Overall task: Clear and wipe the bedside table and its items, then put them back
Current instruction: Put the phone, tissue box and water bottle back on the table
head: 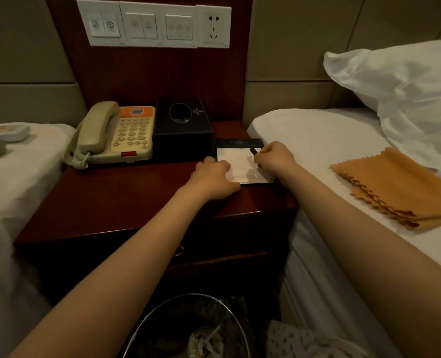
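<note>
On the dark wooden bedside table point(116, 197) stand a beige telephone point(116, 135) at the back left and a black tissue box point(182, 127) beside it. A white notepad in a black holder point(236, 157) lies at the table's right edge. My left hand point(214, 177) rests on the pad's left side with its fingers curled over it. My right hand point(273, 157) pinches a dark pen point(254, 151) above the pad's right side. A folded orange cloth point(395, 187) lies on the right bed.
White beds flank the table; the left bed point(12, 177) carries a remote control point(4, 133) and a grey object. A pillow point(405, 91) lies on the right bed. A wire waste bin point(191, 329) stands below me. Switches and a socket point(153, 24) are on the wall panel.
</note>
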Tool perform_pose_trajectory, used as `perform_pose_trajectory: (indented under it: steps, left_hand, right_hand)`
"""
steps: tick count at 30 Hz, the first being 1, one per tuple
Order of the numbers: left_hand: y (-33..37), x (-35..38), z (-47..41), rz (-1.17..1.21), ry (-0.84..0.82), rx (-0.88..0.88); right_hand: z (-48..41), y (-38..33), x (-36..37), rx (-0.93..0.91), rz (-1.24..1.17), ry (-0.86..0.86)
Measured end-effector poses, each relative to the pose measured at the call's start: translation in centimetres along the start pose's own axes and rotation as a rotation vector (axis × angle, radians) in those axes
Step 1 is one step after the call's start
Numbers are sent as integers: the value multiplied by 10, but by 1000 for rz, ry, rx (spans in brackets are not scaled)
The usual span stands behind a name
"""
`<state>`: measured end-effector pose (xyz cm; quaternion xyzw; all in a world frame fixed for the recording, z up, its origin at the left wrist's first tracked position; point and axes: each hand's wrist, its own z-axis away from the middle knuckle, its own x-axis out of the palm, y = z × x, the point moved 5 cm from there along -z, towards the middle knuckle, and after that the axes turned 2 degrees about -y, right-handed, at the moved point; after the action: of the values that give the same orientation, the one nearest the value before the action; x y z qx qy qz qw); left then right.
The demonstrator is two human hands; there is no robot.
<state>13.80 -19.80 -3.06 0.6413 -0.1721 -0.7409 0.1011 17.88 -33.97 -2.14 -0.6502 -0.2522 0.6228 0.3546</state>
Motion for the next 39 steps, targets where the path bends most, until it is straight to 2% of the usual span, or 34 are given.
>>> perform_pose_trajectory:
  steps: [4, 9, 13, 19, 24, 28, 33, 39]
  left_hand:
    - [3, -1, -7, -171, 76, 153]
    - [21, -4, -27, -464, 206, 153]
    - [28, -5, -47, -614, 236, 131]
    - [19, -9, -80, -607, 186, 51]
    - [17, -6, -100, -524, 97, 4]
    - [16, -7, -101, -470, 180, 0]
    - [20, -8, -98, -528, 297, 89]
    - [21, -8, -92, -605, 298, 154]
  right_hand:
    - [-4, -5, 5, -21, 34, 3]
    - [-20, -15, 6, -100, 186, 91]
    - [-32, -16, 18, -138, 180, 144]
    - [-57, -33, 32, -195, 153, 169]
    - [-86, -36, 43, -275, 239, 227]
    - [-101, -29, 44, -279, 165, 320]
    - [-103, -32, 52, -291, 162, 153]
    - [-100, -32, 63, -331, 108, -58]
